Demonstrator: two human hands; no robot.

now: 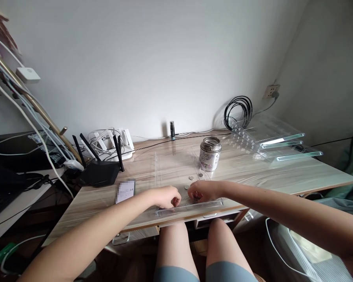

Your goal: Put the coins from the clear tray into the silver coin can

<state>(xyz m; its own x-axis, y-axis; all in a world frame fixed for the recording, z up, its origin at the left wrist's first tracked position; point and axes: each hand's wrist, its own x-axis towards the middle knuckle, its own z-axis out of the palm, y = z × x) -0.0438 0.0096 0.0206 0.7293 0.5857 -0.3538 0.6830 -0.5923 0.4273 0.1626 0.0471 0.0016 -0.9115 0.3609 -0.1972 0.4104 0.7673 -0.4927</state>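
My left hand [168, 197] rests low over the front of a clear acrylic sheet [170, 166], its fingers curled in; whatever they may hold is hidden. Just to its right, my right hand [205, 190] points down with its fingers bunched, and something silver like a coin shows at the fingertips. Beyond that hand lie several loose silver coins [191, 178] on the sheet. A round tin coin bank [210, 154] with a printed side and a slotted metal lid stands upright behind them, apart from both hands.
Left on the wooden desk [144, 145] are a phone [126, 190], a black router [101, 172] and a white router [122, 150] with cables. A small dark bottle [172, 130] stands by the wall. Rightward are clear acrylic racks [279, 143] and coiled black cable [238, 111].
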